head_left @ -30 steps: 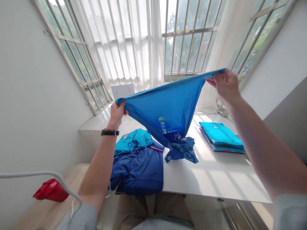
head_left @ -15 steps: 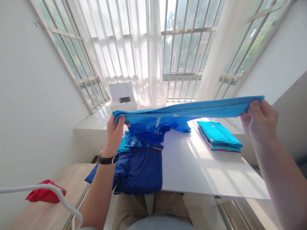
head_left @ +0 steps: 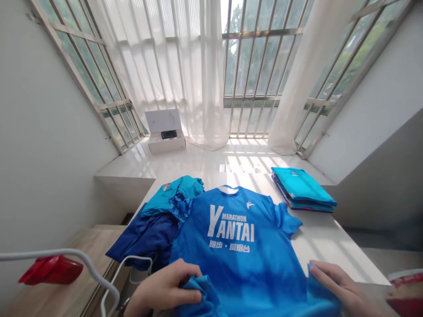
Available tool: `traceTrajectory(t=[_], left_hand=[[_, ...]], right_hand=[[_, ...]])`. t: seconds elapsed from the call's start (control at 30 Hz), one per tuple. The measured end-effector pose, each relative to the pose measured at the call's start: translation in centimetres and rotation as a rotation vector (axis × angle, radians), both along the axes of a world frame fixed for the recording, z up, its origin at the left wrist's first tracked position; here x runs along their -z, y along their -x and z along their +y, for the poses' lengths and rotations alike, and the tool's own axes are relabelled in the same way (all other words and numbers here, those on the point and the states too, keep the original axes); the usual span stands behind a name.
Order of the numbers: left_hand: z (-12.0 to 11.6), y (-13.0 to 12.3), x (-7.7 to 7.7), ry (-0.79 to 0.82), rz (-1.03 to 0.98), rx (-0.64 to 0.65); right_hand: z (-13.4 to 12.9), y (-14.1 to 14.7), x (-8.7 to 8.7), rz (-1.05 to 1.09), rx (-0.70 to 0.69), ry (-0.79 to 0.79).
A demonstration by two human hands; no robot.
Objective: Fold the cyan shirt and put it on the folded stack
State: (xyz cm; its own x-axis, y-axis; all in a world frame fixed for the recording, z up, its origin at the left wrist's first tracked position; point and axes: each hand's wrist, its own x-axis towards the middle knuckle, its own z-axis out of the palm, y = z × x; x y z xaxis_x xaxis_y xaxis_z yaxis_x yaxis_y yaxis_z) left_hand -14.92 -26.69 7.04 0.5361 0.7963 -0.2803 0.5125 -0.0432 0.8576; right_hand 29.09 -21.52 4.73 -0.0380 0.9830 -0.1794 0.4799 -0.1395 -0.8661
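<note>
A blue T-shirt (head_left: 251,268) with white "YANTAI MARATHON" lettering lies spread on the white table (head_left: 346,251), its collar toward the window. My left hand (head_left: 168,284) is closed on the shirt's lower left hem, which bunches between thumb and fingers. At the lower right hem, my right hand (head_left: 340,281) pinches the cloth's edge. The shirt's right sleeve lies out to the side; its left side meets a loose heap of clothes, a teal garment (head_left: 175,193) over a dark navy one (head_left: 148,240).
A neat stack of folded turquoise shirts (head_left: 302,189) sits at the table's right rear. Behind, an open white box (head_left: 167,141) with a black device stands on the sill. A white cable (head_left: 79,259) crosses the lower left, near a red item (head_left: 51,269).
The shirt has come down from being stretched in the air to lying on the table, lettering up. Both hands have moved down and toward me, still gripping it.
</note>
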Motion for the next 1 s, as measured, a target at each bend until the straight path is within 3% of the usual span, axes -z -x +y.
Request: traceTrajectory(t=[0.2, 0.37, 0.53, 0.63, 0.73, 0.87, 0.93, 1.0], left_hand=[[5.6, -2.6, 0.4, -0.044, 0.043, -0.1], [9.0, -6.4, 1.9, -0.203, -0.024, -0.14], [10.3, -12.2, 3.2, -0.102, -0.383, -0.112], [10.5, -14.1, 3.4, -0.024, -0.512, -0.07], [10.2, -13.4, 3.0, 0.073, -0.513, -0.142], [9.6, -9.7, 2.1, 0.037, -0.431, -0.236], [9.5, -8.0, 1.7, 0.034, -0.376, -0.214], [9.4, -6.9, 1.4, 0.056, -0.316, -0.143]], right_hand=[[5.0, 2.1, 1.5, -0.055, -0.232, -0.071], [7.6, 5.6, 3.0, -0.115, -0.289, -0.206], [7.3, 11.0, 0.8, 0.046, -0.422, -0.32], [7.2, 13.0, -0.5, 0.085, -0.449, -0.402], [8.1, 12.5, 0.7, -0.033, -0.283, -0.476], [10.1, 8.6, 5.6, -0.547, 0.009, -0.4], [10.7, 6.4, 8.0, -0.759, 0.045, -0.302], [11.0, 4.9, 9.3, -0.789, 0.036, -0.2]])
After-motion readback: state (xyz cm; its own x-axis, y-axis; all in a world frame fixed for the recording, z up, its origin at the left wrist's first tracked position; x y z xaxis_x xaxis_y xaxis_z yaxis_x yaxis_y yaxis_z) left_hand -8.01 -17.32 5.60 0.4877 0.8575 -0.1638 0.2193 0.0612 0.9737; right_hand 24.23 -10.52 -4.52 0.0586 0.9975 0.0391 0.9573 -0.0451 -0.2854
